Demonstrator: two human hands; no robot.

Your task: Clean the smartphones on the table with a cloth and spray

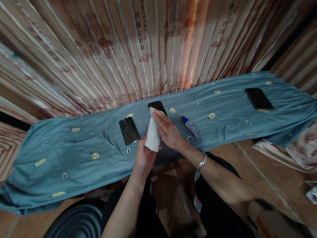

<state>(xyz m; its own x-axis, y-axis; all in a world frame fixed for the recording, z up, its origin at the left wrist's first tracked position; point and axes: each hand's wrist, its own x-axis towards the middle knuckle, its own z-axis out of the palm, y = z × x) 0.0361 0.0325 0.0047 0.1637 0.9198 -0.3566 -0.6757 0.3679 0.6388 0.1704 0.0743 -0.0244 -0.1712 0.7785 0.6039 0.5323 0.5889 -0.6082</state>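
Two hands (146, 155) (170, 133) on white object (152, 140) near tablecloth's (112, 165) front edge

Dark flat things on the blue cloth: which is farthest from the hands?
The rightmost dark thing, past the blue-capped bottle; the other two lie near the hands.

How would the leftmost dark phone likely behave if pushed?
The leftmost phone lies flat on the blue cloth, so it would probably slide, not roll. Its straight edges suggest stiffness; its glossy, reflecting face may be slippery.
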